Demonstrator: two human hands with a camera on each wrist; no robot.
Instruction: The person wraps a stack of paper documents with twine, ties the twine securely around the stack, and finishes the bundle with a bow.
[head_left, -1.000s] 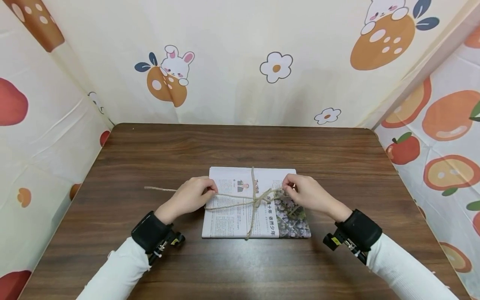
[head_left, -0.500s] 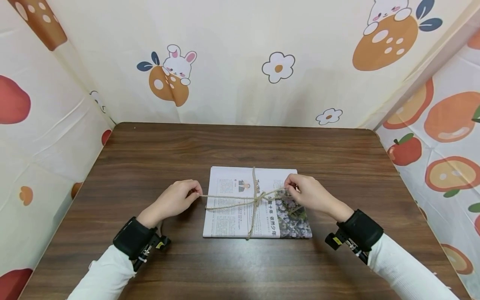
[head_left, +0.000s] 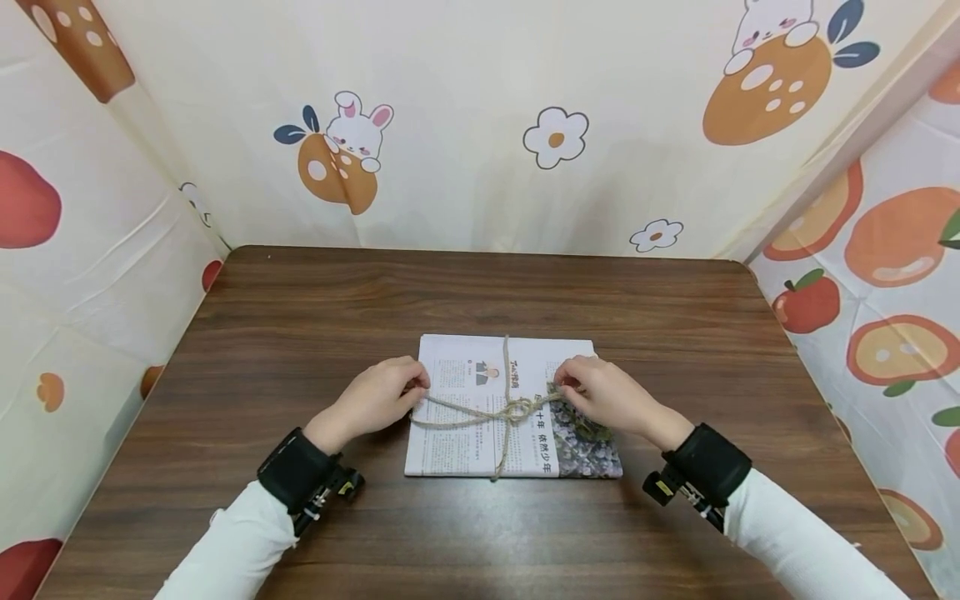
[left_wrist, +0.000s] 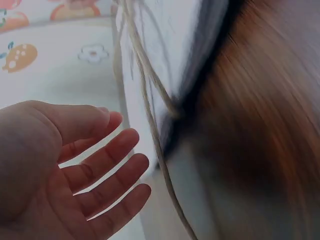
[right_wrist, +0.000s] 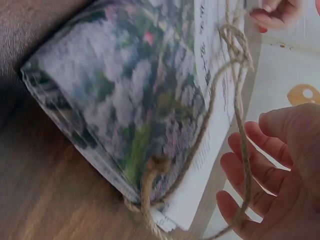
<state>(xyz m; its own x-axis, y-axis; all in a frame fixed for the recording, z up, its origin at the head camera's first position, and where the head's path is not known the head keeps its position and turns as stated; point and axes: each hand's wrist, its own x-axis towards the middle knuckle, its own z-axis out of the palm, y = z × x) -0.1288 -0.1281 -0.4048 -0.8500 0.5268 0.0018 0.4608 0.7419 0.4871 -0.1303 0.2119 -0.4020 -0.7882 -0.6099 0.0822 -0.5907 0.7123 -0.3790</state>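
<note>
A folded stack of newspapers [head_left: 457,450] lies on the wooden table, crossed by twine [head_left: 505,450] with a bow-like knot [head_left: 517,409] near its middle. My left hand [head_left: 381,395] is at the stack's left edge. In the left wrist view its fingers are loosely bent, and a loose strand of twine [left_wrist: 167,182] runs past the fingertips. My right hand [head_left: 618,396] hovers over the right part, above a printed flower photo [right_wrist: 125,85]. Its fingers are relaxed and apart in the right wrist view, with twine [right_wrist: 239,107] passing across them. Near the stack's corner shows a frayed twine end [right_wrist: 160,164].
The brown wooden table [head_left: 315,292] extends around the stack. Behind it hangs a cream cloth [head_left: 450,125] printed with rabbits and flowers. A fruit-patterned cloth [head_left: 862,367] stands along the right side. Black camera bands [head_left: 300,471] sit on both wrists.
My left hand drew the twine left past the stack's edge, then came back right, and the strand there has slackened. My right hand has moved slightly left and down. The knot looks fuller.
</note>
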